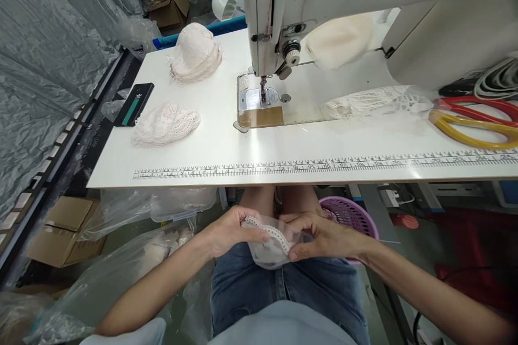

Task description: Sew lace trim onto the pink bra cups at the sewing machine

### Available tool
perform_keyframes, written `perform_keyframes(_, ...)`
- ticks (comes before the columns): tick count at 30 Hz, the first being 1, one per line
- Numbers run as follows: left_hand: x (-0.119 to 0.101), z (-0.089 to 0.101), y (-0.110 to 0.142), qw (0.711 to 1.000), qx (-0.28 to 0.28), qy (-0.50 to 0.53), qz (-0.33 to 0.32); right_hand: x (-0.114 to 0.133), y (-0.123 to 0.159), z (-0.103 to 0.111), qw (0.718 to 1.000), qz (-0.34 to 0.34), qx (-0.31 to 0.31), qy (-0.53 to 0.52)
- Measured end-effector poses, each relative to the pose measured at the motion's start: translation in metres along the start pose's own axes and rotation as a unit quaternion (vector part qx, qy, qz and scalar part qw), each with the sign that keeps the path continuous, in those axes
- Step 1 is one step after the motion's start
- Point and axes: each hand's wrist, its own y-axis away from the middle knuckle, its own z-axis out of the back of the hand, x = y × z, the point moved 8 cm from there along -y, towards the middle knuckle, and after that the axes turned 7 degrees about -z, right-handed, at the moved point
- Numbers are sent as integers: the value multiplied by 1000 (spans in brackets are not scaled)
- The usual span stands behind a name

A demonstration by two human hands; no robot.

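Over my lap I hold a small white fabric piece (269, 250) with a scalloped lace edge; its upper part looks sheer. My left hand (234, 232) pinches the lace at its left end between thumb and fingers. At the right end, the thumb and fingers of my right hand (313, 234) are closed on the same piece. Both hands are below the front edge of the white sewing table (218, 151). Beyond them stands the sewing machine (263, 16), its needle and presser foot over the metal plate. No cloth lies under the foot.
On the table's left are a stack of pale fabric cups (195, 51), a lace pile (165, 125) and a phone (134, 104). To the right lie a lace bundle (372, 102) and scissors (473, 124) with red and yellow handles. A purple basket (356, 215) stands beside my right leg.
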Motion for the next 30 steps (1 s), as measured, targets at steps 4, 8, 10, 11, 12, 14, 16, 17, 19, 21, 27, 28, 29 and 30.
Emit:
perform_keyframes(4,1,2,-2,999,-16,30,-5,-4,6,2,999,-7,9,-33)
perform_keyframes(8,2,1,-5,999,-4,45,-19,2,13,6,999,13,-10,-31)
perform_keyframes(10,2,-1,-5,999,6,46,-25,5,17,8,999,21,-8,-23)
perform_keyframes(11,2,-3,-4,998,9,49,-26,8,20,8,1000,28,3,-14)
perform_keyframes(12,1,-6,-4,998,9,55,-28,11,23,6,999,35,26,0)
perform_keyframes(14,-3,-12,-1,997,7,72,-24,16,29,1,996,53,67,39)
perform_keyframes(16,-7,-24,3,997,22,80,-10,23,29,9,992,78,0,104)
perform_keyframes(17,-10,-29,5,997,33,76,-4,29,29,17,981,102,-71,151)
perform_keyframes(19,-16,-37,7,997,53,62,-2,44,32,23,926,181,-208,259)
perform_keyframes(21,-22,-36,8,997,49,52,-15,53,33,12,863,264,-247,354)
perform_keyframes(27,-30,-26,3,997,58,14,-46,43,28,6,780,305,-284,466)
perform_keyframes(28,-32,-26,3,997,60,3,-49,42,26,8,760,298,-301,493)
perform_keyframes(29,-34,-25,3,997,57,-6,-52,43,25,10,738,294,-316,518)
perform_keyframes(30,-37,-25,3,997,52,-14,-55,43,23,11,718,295,-328,539)
